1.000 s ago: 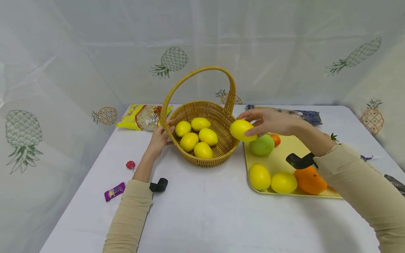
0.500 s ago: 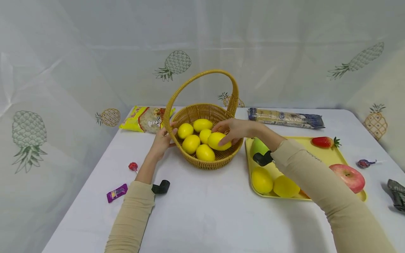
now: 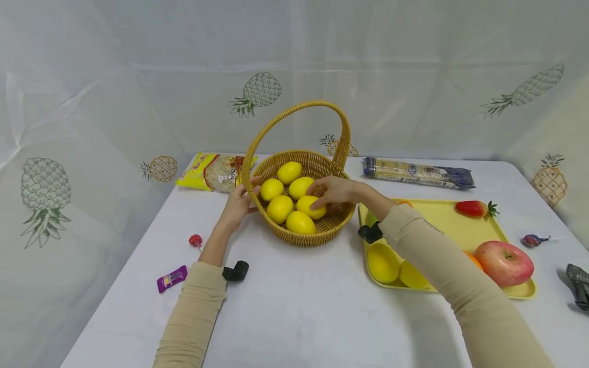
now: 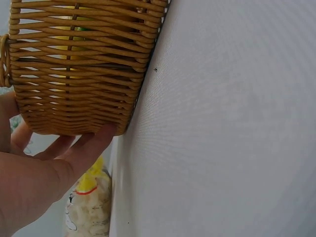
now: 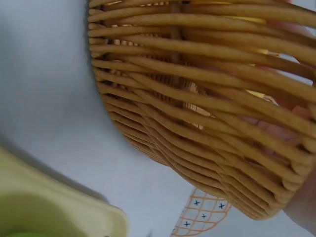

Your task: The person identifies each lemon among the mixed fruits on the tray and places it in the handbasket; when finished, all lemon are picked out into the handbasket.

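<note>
A wicker basket with a tall arched handle stands on the table and holds several yellow lemons. My left hand rests against the basket's left side, below the handle's base. In the left wrist view its fingers lie fairly straight along the woven wall. My right hand reaches over the right rim into the basket, thumb and fingers around a lemon among the others. From the right wrist, the basket wall hides most of that hand.
Right of the basket, a yellow tray holds two lemons, an apple and a strawberry, partly under my right forearm. Behind lie a yellow bag and a long packet. A lollipop and purple wrapper lie left.
My right hand has carried a lemon from above the tray's left edge leftward and down into the basket. The lemons there have shifted. The left hand stays at the basket's side.
</note>
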{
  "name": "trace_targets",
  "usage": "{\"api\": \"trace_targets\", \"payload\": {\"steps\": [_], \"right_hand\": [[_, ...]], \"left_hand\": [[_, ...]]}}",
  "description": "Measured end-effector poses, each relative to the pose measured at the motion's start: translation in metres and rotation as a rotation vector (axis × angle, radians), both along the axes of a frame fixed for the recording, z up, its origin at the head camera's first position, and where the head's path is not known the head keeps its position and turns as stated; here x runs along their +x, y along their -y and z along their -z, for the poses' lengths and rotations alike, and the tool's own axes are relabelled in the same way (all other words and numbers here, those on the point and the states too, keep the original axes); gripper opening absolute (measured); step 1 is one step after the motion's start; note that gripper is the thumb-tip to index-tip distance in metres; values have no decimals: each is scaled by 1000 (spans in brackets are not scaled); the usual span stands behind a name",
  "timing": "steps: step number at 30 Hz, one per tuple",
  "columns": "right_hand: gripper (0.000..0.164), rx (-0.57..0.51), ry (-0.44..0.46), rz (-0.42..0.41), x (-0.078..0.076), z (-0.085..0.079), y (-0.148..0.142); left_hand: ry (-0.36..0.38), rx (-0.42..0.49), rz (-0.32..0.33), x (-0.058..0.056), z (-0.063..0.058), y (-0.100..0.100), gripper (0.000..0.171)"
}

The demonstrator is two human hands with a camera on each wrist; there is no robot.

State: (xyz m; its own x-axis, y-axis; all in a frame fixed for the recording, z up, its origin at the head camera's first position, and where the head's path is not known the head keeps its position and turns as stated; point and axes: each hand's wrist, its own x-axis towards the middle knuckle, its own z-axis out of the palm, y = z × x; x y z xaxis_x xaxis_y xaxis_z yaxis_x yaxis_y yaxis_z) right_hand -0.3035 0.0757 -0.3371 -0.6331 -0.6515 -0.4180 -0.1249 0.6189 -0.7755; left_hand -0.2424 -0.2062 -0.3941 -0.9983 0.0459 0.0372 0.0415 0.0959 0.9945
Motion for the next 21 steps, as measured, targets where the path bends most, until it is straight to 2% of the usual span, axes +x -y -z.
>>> {"api": "trace_targets", "payload": {"steps": [5, 10, 15, 21], "right_hand": [[51, -49, 61, 11, 0, 0, -2], [50, -106, 121, -6, -3, -14, -16], [51, -161, 136, -12, -3, -35, -44], [56, -146, 116, 18, 11, -49, -84]], "left_hand": [[2, 1, -4, 0, 2, -1, 44], [13, 11, -8, 0, 3, -1, 45], [9, 16, 1, -1, 3, 0, 45], [10, 8, 3, -1, 1, 1, 45]]}}
